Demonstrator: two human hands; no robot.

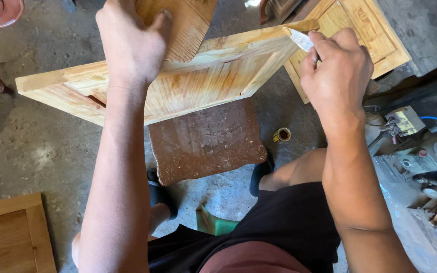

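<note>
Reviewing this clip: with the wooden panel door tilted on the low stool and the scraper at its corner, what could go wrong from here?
1. The panel door overhangs the small brown stool on both sides, steadied only by the left hand; it may tip or slide.
2. The right hand works a pale blade at the frame corner; a slip could gouge the wood.
3. The small open tin on the floor sits near the feet and could be knocked over.

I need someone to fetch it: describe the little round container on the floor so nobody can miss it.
Start at the brown stool top under the wooden door panel. Just off its right edge, on the concrete floor, sits the small round tin: yellow rim, dark inside, the only round thing there.
</note>
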